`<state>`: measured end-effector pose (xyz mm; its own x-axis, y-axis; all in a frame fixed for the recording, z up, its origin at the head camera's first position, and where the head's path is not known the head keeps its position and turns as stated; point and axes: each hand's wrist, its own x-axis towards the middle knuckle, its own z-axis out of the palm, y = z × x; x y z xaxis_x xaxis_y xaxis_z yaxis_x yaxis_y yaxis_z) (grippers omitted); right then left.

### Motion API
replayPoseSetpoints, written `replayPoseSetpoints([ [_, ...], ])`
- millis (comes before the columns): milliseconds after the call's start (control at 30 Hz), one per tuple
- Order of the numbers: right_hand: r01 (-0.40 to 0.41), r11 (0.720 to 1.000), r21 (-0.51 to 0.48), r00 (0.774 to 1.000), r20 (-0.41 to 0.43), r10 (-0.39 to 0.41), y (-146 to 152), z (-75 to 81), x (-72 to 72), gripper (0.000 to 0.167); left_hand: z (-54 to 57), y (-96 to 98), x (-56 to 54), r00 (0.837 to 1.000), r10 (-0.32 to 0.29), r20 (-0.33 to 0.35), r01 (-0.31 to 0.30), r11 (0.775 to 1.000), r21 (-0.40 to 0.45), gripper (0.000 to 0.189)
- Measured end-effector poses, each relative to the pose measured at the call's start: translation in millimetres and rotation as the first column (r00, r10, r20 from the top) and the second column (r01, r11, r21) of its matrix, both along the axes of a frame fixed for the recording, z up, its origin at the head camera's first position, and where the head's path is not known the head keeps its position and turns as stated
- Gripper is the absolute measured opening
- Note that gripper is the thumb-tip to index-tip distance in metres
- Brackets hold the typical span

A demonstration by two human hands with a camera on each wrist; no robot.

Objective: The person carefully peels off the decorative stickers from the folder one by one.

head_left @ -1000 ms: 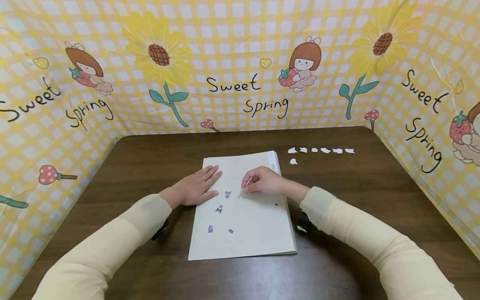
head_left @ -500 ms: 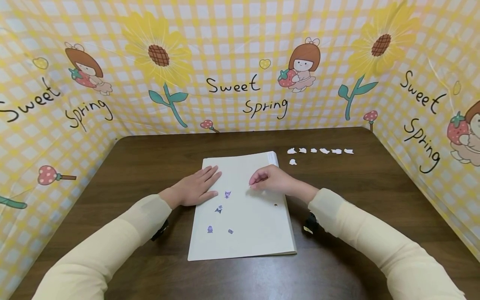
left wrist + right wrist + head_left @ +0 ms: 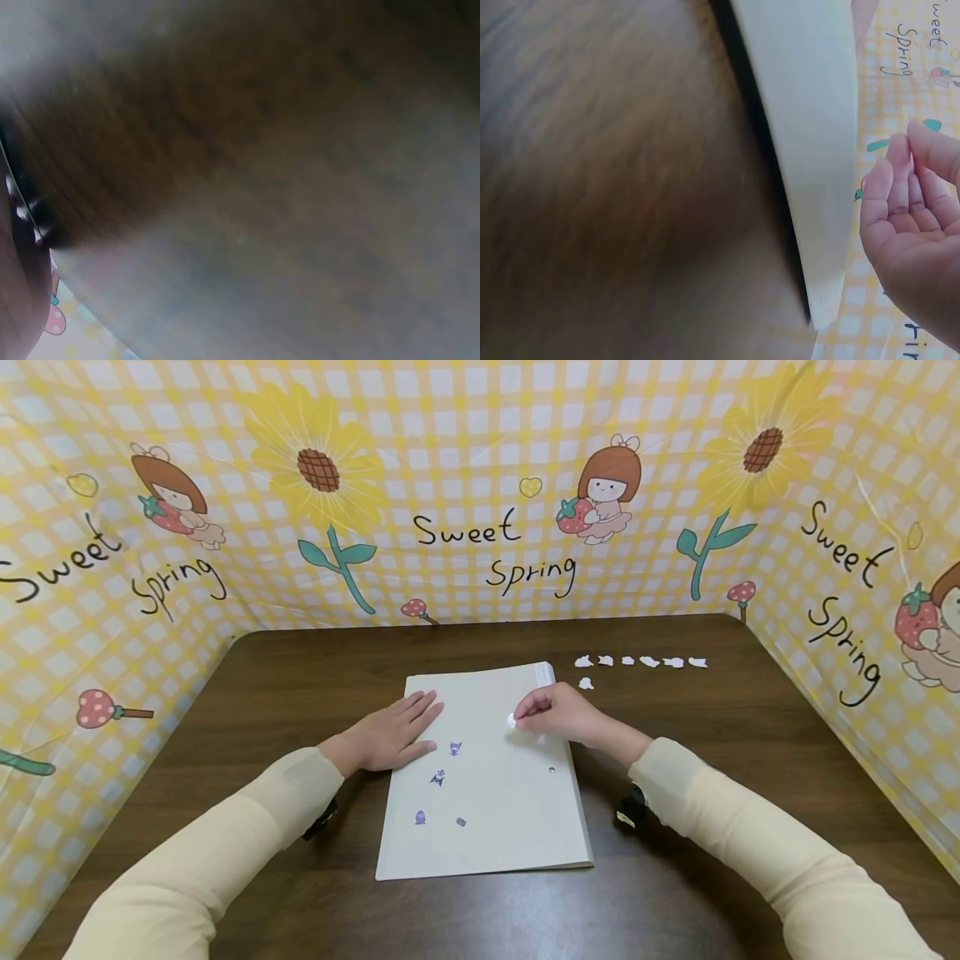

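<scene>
Your right hand (image 3: pixel 558 710) pinches a small white papery scrap (image 3: pixel 512 722) over the far right part of the flat cream folder (image 3: pixel 510 827). Your left hand (image 3: pixel 386 735) lies flat and wide on its left side. This looks like the carrying step; the next move calls for a gentle pinch.

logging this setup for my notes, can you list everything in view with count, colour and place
table: 1, dark brown, under everything
cloth backdrop: yellow and white checks, behind and beside the table
booklet: 1, off-white, centre of the table
label: 1, white, booklet's far right corner
small pictures: 4, purplish, booklet's left half
dot: 1, greyish, near booklet's right edge
loose scraps: 7, white, table, far right of booklet
held piece: 1, white, pinched by the right hand
wrist devices: 2, black, at the wrists
sleeves: 2, cream, both arms
hands: 2, left hand resting on booklet, right over it
</scene>
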<state>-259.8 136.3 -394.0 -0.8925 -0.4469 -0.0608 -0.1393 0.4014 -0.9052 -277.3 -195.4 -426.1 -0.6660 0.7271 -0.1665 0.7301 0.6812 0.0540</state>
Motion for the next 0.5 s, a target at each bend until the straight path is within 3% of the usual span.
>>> replayPoseSetpoints([
  [300,0.058,0.998,-0.040,0.998,0.014,-0.057,17.5,1.6,-3.2,0.011,-0.3,-0.7,-0.9,1.000,-0.007,-0.007,0.007,1.000,0.002,0.074],
  [500,0.105,0.993,-0.054,0.994,0.020,-0.104,32.8,1.6,-6.7,0.013,5.7,1.4,3.0,1.000,-0.011,-0.006,0.012,1.000,0.003,0.073],
])
